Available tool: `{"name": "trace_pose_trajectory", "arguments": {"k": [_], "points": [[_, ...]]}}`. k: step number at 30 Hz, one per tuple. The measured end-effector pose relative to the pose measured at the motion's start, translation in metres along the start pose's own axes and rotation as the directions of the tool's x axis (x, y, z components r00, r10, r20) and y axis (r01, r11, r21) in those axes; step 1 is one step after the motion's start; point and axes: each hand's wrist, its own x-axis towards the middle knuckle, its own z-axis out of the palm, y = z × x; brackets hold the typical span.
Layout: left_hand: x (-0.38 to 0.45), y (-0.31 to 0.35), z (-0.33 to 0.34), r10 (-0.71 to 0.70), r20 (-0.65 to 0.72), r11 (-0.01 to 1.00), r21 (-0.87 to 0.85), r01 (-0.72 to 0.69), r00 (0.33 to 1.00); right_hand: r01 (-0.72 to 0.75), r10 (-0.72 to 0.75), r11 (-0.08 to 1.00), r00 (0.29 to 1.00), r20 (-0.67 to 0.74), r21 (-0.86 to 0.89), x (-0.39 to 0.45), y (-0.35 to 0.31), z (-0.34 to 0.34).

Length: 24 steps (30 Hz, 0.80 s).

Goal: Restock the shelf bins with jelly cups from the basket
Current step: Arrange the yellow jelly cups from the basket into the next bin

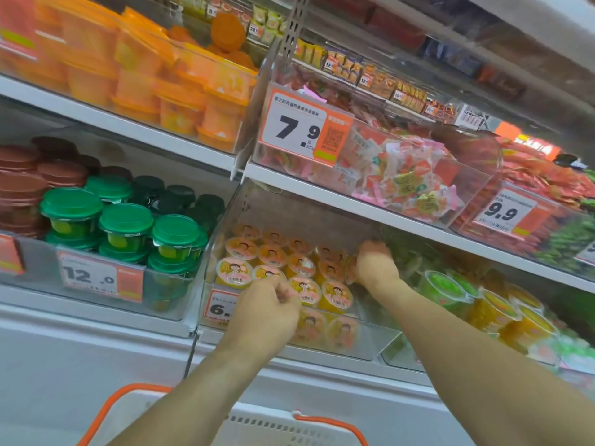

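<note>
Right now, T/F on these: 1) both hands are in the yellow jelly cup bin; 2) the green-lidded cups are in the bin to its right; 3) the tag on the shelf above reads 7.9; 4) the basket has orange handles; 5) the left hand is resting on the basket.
1) True. The left hand is at the front cups and the right hand further back in the clear bin of yellow jelly cups.
2) False. The green-lidded cups are in the bin to its left.
3) True. The price tag reads 7.9.
4) True. The basket has orange handles.
5) False. The left hand is up at the bin, not on the basket.
</note>
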Motion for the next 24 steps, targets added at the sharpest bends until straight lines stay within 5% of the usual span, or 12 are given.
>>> {"name": "trace_pose_trajectory", "arguments": {"k": [15,18,20,24], "points": [[0.001,-0.002,0.003,-0.002,-0.040,1.000,-0.025,0.001,0.999,0.025,-0.025,0.999,1.000,0.015,0.024,-0.015,-0.005,0.015],[-0.009,0.000,0.007,0.078,-0.116,0.997,-0.013,-0.080,0.990,0.078,-0.038,0.960,0.988,-0.152,0.267,-0.040,-0.001,0.007],[-0.015,-0.004,0.012,0.115,-0.102,0.993,-0.003,-0.116,0.988,0.253,-0.088,0.865,0.927,-0.365,0.434,-0.075,-0.004,0.003],[-0.017,-0.036,0.029,0.082,0.103,0.970,0.218,-0.103,0.991,0.542,-0.191,0.683,0.779,-0.596,0.489,-0.162,-0.018,0.019]]}}
